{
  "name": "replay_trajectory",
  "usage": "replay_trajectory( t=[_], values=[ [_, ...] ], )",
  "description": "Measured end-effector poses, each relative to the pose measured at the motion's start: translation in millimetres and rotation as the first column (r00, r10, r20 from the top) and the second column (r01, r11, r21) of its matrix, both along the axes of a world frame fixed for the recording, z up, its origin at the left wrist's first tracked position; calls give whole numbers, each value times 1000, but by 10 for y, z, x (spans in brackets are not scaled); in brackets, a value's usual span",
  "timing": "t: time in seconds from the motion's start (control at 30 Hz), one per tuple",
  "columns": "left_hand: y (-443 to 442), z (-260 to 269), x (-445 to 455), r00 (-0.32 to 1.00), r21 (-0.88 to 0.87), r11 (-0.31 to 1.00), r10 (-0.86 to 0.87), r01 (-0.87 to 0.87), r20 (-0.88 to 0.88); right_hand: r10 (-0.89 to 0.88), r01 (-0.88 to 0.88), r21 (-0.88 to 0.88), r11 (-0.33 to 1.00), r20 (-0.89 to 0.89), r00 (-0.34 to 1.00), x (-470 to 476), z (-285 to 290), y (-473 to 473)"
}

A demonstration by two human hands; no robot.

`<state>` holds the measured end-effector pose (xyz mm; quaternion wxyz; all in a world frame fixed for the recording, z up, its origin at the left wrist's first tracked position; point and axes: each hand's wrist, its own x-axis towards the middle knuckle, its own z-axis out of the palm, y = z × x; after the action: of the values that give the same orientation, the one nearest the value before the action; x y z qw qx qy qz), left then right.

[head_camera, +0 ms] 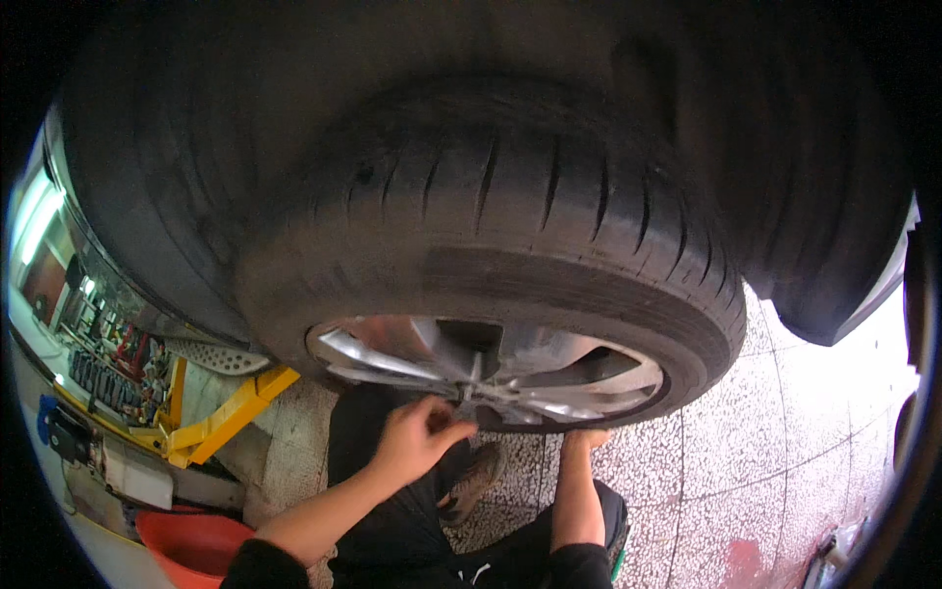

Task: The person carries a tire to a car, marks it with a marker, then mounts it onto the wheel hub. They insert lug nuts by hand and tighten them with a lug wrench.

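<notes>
A car wheel with a black rubber tire [530, 272] and a silver alloy rim [548, 339] fills the middle of the view, under the dark wheel arch [309, 88]. My left hand [421, 436] is at the near side of the rim's hub, fingers curled and slightly blurred; whether something small is between the fingers cannot be told. Lower down on the right, my right hand [587, 439] is against the bottom edge of the tire, its fingers mostly hidden beneath or behind it.
At the left are a yellow lift arm [232, 420], a red plastic bucket [195, 541] and a rack of tools [107, 379]. Speckled floor tiles [728, 456] lie below and to the right. My bent legs and a shoe [475, 486] are under the wheel.
</notes>
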<state>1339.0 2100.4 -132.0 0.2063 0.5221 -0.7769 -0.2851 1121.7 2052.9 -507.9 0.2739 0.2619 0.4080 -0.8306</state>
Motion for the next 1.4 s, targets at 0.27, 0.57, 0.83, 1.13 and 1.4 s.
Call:
replay_trajectory(
  t=[0.27,0.57,0.83,1.13,1.4],
  values=[
    [-1059,1960,365,969,-965,86,-6,246,246,-20,18,-30,999,-79,997,-96,-563,-22],
    [-948,1903,552,940,-910,261,30,322,341,33,-11,-192,981,110,993,145,173,210],
    [-1033,1933,403,961,-949,159,-98,271,258,177,-164,-360,918,4,984,-252,-646,68],
    [-1044,2036,190,982,-980,102,60,172,179,263,-264,-59,963,-15,965,-88,-234,413],
    [-1009,1998,134,992,-955,297,125,-19,19,692,-698,-401,593,-189,697,1478,2800,699]
  ],
)
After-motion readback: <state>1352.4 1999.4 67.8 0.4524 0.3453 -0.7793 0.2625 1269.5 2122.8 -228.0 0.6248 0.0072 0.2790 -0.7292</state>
